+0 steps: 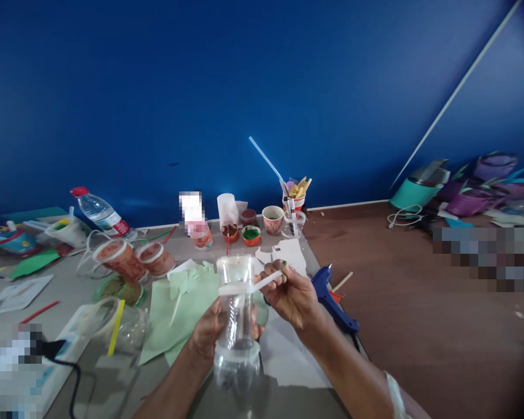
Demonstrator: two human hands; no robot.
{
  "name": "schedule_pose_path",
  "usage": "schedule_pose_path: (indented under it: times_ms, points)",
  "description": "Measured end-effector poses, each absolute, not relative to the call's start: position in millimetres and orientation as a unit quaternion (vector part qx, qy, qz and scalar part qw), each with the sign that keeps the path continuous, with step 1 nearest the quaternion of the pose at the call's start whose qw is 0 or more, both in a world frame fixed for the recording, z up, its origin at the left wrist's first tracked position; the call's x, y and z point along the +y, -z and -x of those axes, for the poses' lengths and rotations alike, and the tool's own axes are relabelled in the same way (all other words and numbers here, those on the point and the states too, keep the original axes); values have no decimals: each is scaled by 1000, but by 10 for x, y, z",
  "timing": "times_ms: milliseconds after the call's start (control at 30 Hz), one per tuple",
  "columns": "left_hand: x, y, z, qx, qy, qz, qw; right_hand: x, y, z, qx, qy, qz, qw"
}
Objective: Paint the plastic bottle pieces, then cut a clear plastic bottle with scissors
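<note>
In front of me stands a clear plastic container [236, 317] with a narrow waist, a flared top and a wider lower part. My left hand [210, 329] is wrapped round its waist from the left, some fingertips showing at the far side. A white band circles the container below its top, and from it a white strip [268, 281] sticks out to the right. My right hand [293, 294] pinches the free end of that strip between thumb and fingers. Beside my right forearm lies a blue glue gun [334, 299].
Light green paper [161, 314] and white paper [288, 355] lie under my hands. Brown-smeared tubs [121, 260], a tilted water bottle [105, 215] and a cup of wooden cutlery [294, 201] stand towards the blue wall. A black cable [75, 378] runs at the lower left.
</note>
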State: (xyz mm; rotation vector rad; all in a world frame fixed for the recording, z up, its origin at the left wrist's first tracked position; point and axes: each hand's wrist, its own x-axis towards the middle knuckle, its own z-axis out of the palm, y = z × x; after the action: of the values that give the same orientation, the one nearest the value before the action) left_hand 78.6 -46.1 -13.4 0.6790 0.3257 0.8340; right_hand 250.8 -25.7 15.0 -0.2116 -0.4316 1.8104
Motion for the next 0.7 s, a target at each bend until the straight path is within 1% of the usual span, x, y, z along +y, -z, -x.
schedule_pose_path:
  times_ms: [200,367,467,633,700]
  points:
    - [-452,132,-764,117,-331,-359,865,-308,-201,-2453,-207,-779,74,588]
    - [-459,122,-757,77,-360,-361,857,-253,-226,-2468,-182,-796,83,571]
    - [-467,128,-746,84,-361,-376,849,-194,-152,-2466,-167,-804,108,561]
    - [-512,66,-701,104,-297,-401,860,-111,-2,-2415,-124,-802,142,568]
    - [-552,70,-672,133,-301,-403,854,-80,29,-2405,-105,-800,163,568]
